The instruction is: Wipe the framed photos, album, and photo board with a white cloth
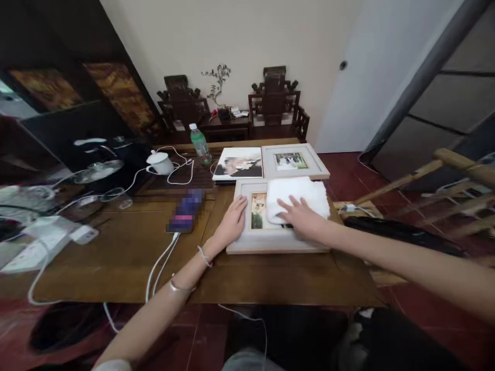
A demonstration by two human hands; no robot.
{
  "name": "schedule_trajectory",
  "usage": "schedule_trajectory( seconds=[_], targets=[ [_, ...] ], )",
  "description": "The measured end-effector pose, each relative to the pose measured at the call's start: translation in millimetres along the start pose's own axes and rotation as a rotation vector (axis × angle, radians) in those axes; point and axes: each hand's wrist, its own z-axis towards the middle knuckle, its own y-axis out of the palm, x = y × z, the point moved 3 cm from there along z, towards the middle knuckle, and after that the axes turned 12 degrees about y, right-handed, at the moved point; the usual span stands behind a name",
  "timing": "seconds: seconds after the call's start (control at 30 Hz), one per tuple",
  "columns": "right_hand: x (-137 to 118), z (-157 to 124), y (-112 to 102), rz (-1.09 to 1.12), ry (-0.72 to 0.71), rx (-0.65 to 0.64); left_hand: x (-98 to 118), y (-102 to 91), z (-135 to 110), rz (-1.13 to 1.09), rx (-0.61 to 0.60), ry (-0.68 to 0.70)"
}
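A light-framed picture frame [278, 246] lies flat near the table's right end, with a small photo [258, 208] visible in its left part. On its left edge rests my left hand [233, 220], fingers stretched out along the rim. My right hand [304, 216] lies flat with spread fingers on a folded white cloth [296, 191], which covers the frame's upper right part. Whatever is under the cloth is hidden. Just behind are a second light frame [320, 166] with a photo and a white-bordered picture [242, 152].
Left of the frames lie a phone [185, 211] on a charging cable, a green-labelled bottle [200, 145] and a white lidded cup [160, 164]. A kettle [101, 167] and a white power strip [42, 242] with tangled cables occupy the table's left side.
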Motion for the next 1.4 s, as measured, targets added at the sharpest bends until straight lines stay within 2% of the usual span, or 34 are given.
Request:
schedule_trajectory(
  seconds=[0.2,0.33,0.47,0.57,0.67,0.77,0.87,1.0,1.23,1.3,1.4],
  targets=[
    [-24,-65,-13,0.187,-0.153,-0.047,2,0.8,0,-0.023,0.014,-0.023],
    [-33,-77,-13,0.303,-0.199,-0.057,4,-1.3,1,-0.034,0.010,-0.030],
    [-20,-45,7,0.284,-0.142,0.055,4,-2.9,2,-0.039,0.016,-0.024],
    [9,-4,20,0.213,-0.033,0.181,3,-2.6,3,-0.037,-0.001,-0.022],
    [37,34,20,0.129,0.031,0.324,3,-2.4,3,-0.039,-0.015,-0.029],
    [47,58,15,0.076,0.070,0.330,3,-2.9,3,-0.041,-0.022,-0.036],
    [34,62,12,0.064,0.106,0.262,4,-3.5,2,-0.037,-0.024,-0.037],
    [2,35,10,0.101,0.030,0.158,4,-3.4,2,-0.032,-0.005,-0.032],
    [-28,-51,-8,0.304,-0.164,-0.105,6,-3.5,2,-0.033,0.005,-0.038],
    [-35,-68,-13,0.347,-0.217,-0.144,7,-3.8,2,-0.028,0.001,-0.035],
    [-42,-74,-11,0.334,-0.260,-0.108,7,-3.8,2,-0.015,-0.006,-0.023]
  ],
)
